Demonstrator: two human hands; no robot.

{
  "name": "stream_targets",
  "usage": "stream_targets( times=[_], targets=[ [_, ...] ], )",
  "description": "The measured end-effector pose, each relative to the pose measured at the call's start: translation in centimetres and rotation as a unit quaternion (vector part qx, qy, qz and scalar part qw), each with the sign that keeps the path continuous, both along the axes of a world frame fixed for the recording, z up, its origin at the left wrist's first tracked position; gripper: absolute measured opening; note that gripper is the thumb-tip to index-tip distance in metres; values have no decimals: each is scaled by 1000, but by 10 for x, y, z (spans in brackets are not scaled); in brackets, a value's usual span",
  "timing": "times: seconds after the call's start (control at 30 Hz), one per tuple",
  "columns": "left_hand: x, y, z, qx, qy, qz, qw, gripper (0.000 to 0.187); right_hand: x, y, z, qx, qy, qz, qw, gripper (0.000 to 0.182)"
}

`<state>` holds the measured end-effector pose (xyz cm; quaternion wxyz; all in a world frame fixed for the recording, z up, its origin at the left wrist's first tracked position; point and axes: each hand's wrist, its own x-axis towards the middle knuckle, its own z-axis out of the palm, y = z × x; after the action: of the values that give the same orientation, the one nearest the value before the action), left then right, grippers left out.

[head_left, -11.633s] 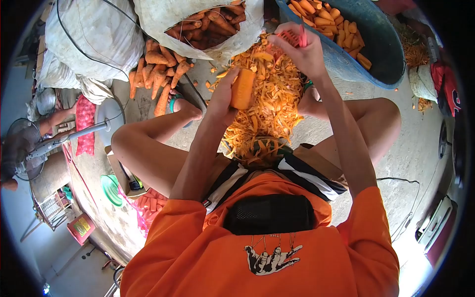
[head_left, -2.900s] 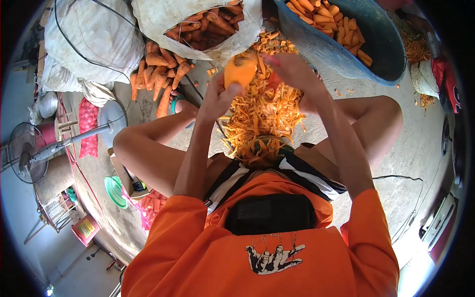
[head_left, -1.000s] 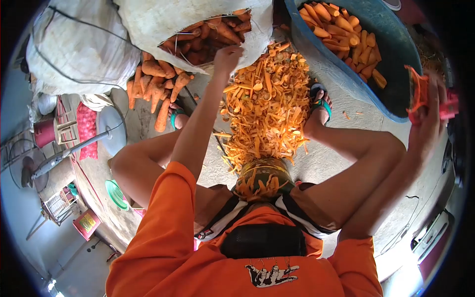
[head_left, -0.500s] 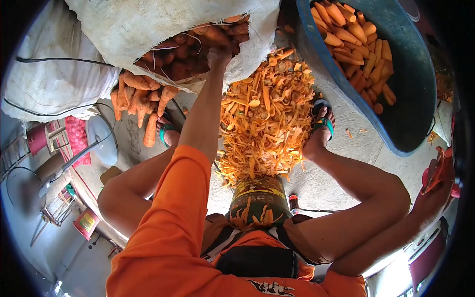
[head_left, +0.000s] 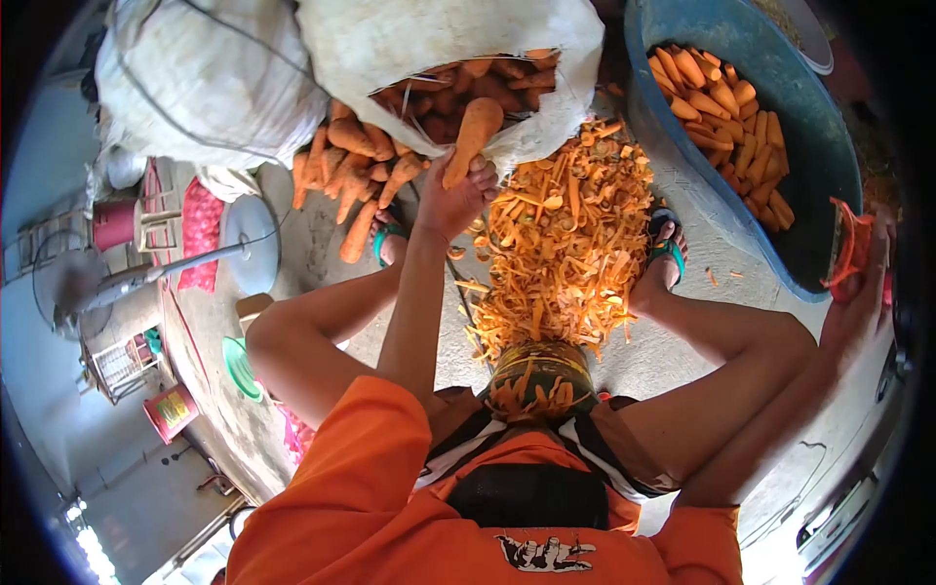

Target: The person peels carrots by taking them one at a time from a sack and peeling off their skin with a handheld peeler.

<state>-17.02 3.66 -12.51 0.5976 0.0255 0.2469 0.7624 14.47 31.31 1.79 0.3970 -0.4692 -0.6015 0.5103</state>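
The left hand [head_left: 453,200] is gripping one unpeeled carrot [head_left: 472,136], fingers wrapped tight around its thin end, w/ the thick blunt end pointing up. The carrot is long, tapered, dull orange w/ rough dusty skin, and it is sitting just in front of the torn opening of the white woven sack [head_left: 458,44], which is bulging w/ more such carrots. The right hand [head_left: 858,297] is staying far out to the side, fingers closed around a red-orange plastic peeler [head_left: 846,252]. Between the person's feet a loose pile of peelings [head_left: 565,239] is lying on the concrete, thin curled strips, bright orange. The round blue plastic tub [head_left: 673,146] is holding peeled carrots [head_left: 726,112], smooth and shiny. Other dirty carrots [head_left: 356,175] are lying beside a 2nd sack.
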Motion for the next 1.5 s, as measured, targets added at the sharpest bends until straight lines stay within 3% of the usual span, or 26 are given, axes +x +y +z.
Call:
stream_targets(
  times=[0.07,0.1,0.17,0.2,0.3,0.37,0.4,0.43,0.47,0.5,0.53,0.6,0.67,0.77,0.83,0.87,0.93,0.97,1.03,1.07,1.1,1.17,1.23,1.33,1.5],
  targets=[
    [11,-26,8,32,-7,15,999,43,26,21,75,86,51,14,995,30],
    [17,-41,12,-37,23,33,999,43,28,25,90,108,65,21,992,27],
    [20,-63,17,-182,39,70,980,43,25,25,100,128,78,30,988,23],
    [15,-77,13,-180,42,80,979,43,23,22,99,129,84,38,987,23],
    [-31,-116,-16,-378,83,12,922,44,22,17,104,123,74,45,989,22],
    [-73,-147,-35,-435,113,28,893,47,26,24,98,123,79,53,988,22],
    [-81,-148,-18,-482,111,118,861,51,28,27,95,116,82,59,988,21],
    [-109,-168,-26,-447,160,77,877,58,28,26,96,121,75,54,988,22],
    [-135,-176,-39,-435,129,167,875,61,28,25,97,121,72,50,989,22],
    [-130,-161,-10,-513,167,215,814,59,29,24,97,119,74,48,989,22],
    [-131,-154,-5,-513,166,209,816,59,29,23,98,119,75,47,989,22],
    [-138,-143,-5,-591,323,274,687,52,27,18,101,125,63,33,990,22],
    [-141,-123,-15,-584,335,271,688,46,29,21,102,130,49,19,990,23],
    [-121,-81,-32,-494,572,197,625,31,43,36,92,126,67,13,990,26],
    [-106,-42,-52,-391,648,177,629,30,59,49,85,103,73,-6,992,25],
    [-96,-19,-51,-392,660,129,628,31,72,57,85,79,74,8,994,26],
    [-85,24,-70,-391,668,72,629,31,95,72,87,31,73,33,996,28],
    [-86,44,-85,-376,639,52,669,31,103,76,90,-36,131,172,976,31],
    [-91,91,-128,-369,588,10,720,31,117,75,80,-35,131,80,987,41],
    [-95,107,-141,-378,578,-1,724,31,119,73,77,7,103,-31,994,45],
    [-101,123,-152,-396,581,-15,711,31,122,72,73,41,65,-145,986,48],
    [-113,144,-168,-433,597,-47,673,31,114,83,82,-89,147,61,983,51],
    [-125,156,-176,-452,604,-74,653,31,106,98,94,-213,225,263,914,54],
    [-138,167,-182,-459,610,-103,637,31,95,86,94,-151,209,148,955,55],
    [-139,178,-189,-479,638,-103,594,31,81,88,88,-143,205,117,961,58]
  ],
)
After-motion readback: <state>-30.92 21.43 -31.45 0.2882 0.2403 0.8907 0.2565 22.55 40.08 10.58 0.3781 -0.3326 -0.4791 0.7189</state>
